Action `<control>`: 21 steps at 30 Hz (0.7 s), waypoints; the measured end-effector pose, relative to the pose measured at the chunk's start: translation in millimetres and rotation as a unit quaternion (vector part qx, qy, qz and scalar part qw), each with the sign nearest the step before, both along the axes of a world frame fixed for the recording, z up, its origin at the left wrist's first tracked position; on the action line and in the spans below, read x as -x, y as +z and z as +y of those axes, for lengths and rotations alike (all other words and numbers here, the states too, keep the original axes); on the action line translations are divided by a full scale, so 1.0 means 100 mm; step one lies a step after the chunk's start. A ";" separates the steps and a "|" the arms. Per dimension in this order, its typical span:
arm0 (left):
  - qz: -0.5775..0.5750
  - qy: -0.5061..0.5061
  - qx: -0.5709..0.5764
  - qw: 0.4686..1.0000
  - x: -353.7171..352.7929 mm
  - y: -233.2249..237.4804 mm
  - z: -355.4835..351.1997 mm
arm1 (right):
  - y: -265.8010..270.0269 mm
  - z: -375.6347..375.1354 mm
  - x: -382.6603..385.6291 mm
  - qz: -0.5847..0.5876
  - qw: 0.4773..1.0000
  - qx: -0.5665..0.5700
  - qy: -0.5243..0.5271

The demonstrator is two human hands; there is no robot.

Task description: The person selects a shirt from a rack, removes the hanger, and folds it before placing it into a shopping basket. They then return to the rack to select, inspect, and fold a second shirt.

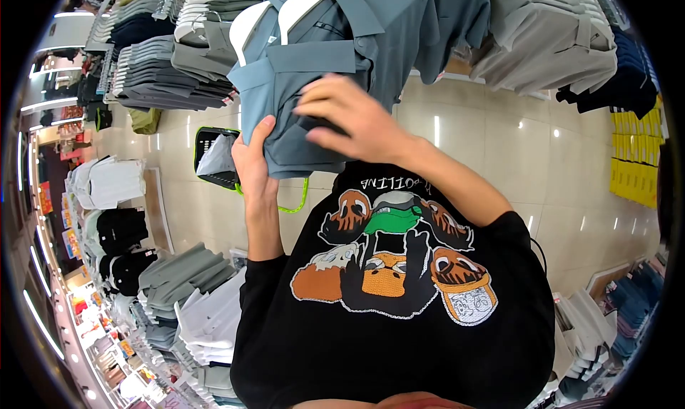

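A folded blue-grey collared shirt (292, 148) lies across my left hand (253, 152), its thumb on the front and the fingers hidden behind the fabric. Over the shirt's chest, just below the collar (314, 56), is my right hand (353, 120), slightly blurred, with its fingers apart and bent toward the cloth. Right behind the folded shirt, more blue-grey shirts (399, 34) hang on the rack, and two white hangers (298, 13) show at their necks.
Grey shirts on hangers (549, 38) fill the rack at the upper right, and more clothes (160, 70) hang at the upper left. On the tiled floor (471, 123) stands a black basket with green edges (216, 173), a clear plastic bag inside. Yellow packages (635, 159) are stacked far right.
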State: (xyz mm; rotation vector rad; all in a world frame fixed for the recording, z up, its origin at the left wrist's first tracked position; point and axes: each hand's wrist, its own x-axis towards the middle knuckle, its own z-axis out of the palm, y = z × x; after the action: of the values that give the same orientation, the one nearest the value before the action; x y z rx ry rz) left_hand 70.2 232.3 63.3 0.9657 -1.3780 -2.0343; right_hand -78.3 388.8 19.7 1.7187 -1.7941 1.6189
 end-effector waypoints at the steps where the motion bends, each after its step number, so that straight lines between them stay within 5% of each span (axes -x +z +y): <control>1: 0.001 0.003 -0.004 1.000 -0.01 0.01 0.00 | -0.06 0.11 0.09 0.021 0.998 0.037 -0.038; 3: -0.023 0.010 0.007 1.000 -0.01 0.02 -0.01 | -0.19 0.30 0.20 -0.118 0.976 0.046 -0.177; 7: -0.003 0.005 0.007 1.000 0.05 0.11 -0.01 | -0.30 0.24 0.57 -0.100 0.955 -0.024 -0.278; 15: 0.006 -0.012 -0.006 1.000 0.20 0.27 -0.22 | -0.09 0.43 0.89 -0.155 0.958 -0.136 -0.197; 18: -0.005 -0.024 -0.006 1.000 0.22 0.31 -0.30 | 0.11 0.50 0.93 -0.388 0.890 -0.213 -0.106; 21: -0.013 -0.033 -0.006 0.999 0.21 0.32 -0.37 | 0.15 0.56 1.04 -0.326 0.916 -0.225 -0.061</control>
State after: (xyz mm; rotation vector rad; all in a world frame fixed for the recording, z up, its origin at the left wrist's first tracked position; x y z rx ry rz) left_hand 49.0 195.0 95.0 0.9659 -1.4297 -2.0884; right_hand -182.1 444.4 34.4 1.2226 -2.6970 1.9947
